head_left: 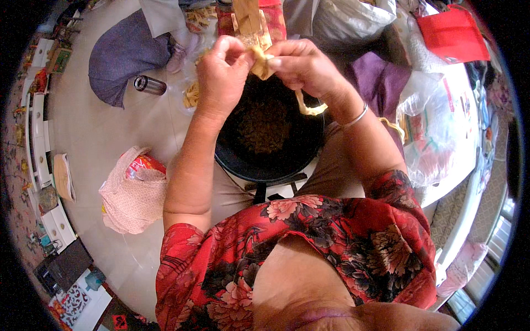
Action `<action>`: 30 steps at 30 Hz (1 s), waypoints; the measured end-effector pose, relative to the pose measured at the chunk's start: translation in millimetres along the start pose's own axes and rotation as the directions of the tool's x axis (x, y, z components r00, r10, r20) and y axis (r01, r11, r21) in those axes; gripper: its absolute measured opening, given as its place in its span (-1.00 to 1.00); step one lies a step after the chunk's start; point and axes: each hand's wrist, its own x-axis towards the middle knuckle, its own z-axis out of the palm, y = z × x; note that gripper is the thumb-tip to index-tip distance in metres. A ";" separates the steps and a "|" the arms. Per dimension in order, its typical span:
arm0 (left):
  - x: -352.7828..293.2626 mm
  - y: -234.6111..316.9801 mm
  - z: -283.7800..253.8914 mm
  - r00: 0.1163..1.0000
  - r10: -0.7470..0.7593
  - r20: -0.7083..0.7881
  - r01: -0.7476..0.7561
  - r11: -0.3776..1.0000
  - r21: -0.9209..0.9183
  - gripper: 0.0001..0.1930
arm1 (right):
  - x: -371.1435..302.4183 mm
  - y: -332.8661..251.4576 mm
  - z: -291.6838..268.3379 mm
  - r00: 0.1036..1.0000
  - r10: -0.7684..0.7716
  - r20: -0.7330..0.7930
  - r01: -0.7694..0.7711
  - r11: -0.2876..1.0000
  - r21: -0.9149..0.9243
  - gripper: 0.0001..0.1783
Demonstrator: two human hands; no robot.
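Note:
My left hand (223, 71) and my right hand (306, 65) meet above a round black basin (234, 163). Between their fingertips they pinch a small, yellowish, folded piece (261, 69); its exact kind I cannot make out. From beneath my right hand hangs a pale yellow strip (311, 107), which reaches over the basin's right rim. Loose brown matter (262, 129) lies in the bottom of the basin. Just beyond my hands stands a light wooden piece (247, 19), on or against something red.
A dark tumbler (149, 85) lies on the tiled floor at left, by a grey-blue cloth (124, 58). Nearer is a pink patterned bag (132, 193) with a red packet. Yellow pieces (190, 95) lie left of the basin. On the right sits a clear plastic bag (436, 132).

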 end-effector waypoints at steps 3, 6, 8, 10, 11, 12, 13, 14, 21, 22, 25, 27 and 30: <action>-2.7 5.3 -6.2 0.998 0.055 -0.005 -0.053 0.987 0.151 -0.87 | -1.0 0.0 -6.1 0.986 0.023 0.164 -0.069 0.957 0.280 -0.87; 1.6 3.9 -7.3 0.930 0.353 0.102 -0.365 0.920 0.143 -0.82 | 0.5 2.8 0.4 1.000 -0.017 0.009 0.016 0.994 0.105 -0.86; 4.2 1.6 -16.0 0.881 0.374 0.290 -0.433 0.885 0.174 -0.77 | -0.4 3.5 4.4 0.995 -0.051 -0.091 0.047 0.998 -0.045 -0.86; 1.9 9.4 -15.3 0.881 0.360 0.308 -0.416 0.899 0.139 -0.78 | -2.4 4.2 6.8 0.987 -0.067 -0.149 0.043 0.986 -0.159 -0.85; 0.9 11.9 -16.0 0.883 0.349 0.315 -0.403 0.906 0.126 -0.78 | -2.5 3.0 8.6 0.987 -0.086 -0.134 0.052 0.969 -0.241 -0.83; 2.1 0.4 -13.4 0.906 0.282 0.316 -0.344 0.925 0.160 -0.80 | -2.6 0.2 10.8 0.987 -0.105 -0.118 0.062 0.945 -0.320 -0.82; 0.7 0.9 -14.1 0.919 0.182 0.349 -0.220 0.973 0.073 -0.80 | -2.7 -1.7 12.9 0.987 -0.122 -0.100 0.073 0.915 -0.397 -0.80; -0.8 5.7 -14.7 0.916 0.086 0.393 -0.088 0.996 -0.012 -0.80 | -2.4 -2.0 16.2 0.959 -0.204 -0.197 0.105 0.900 -0.423 -0.71; -0.2 4.1 -32.1 0.835 0.043 0.548 0.335 0.751 -0.569 -0.74 | -10.5 -16.2 -25.9 0.987 -0.156 0.029 0.154 0.897 -0.414 -0.76; 0.5 3.2 -32.4 0.826 0.043 0.562 0.344 0.751 -0.563 -0.73 | -10.9 -12.8 -26.2 0.992 -0.127 -0.012 0.111 0.907 -0.407 -0.77; 0.2 0.2 -31.9 0.811 -0.010 0.585 0.359 0.799 -0.482 -0.71 | -9.7 -4.5 -13.3 0.997 -0.033 -0.067 0.009 0.942 -0.337 -0.79; 0.9 -0.6 -30.6 0.818 -0.032 0.575 0.352 0.818 -0.454 -0.71 | -5.5 -6.2 -13.8 1.000 0.021 -0.008 -0.022 0.965 -0.263 -0.80; 0.5 -2.6 -27.2 0.826 -0.039 0.562 0.352 0.814 -0.462 -0.71 | -1.2 -1.9 -17.1 0.999 -0.042 -0.033 0.032 0.967 -0.252 -0.84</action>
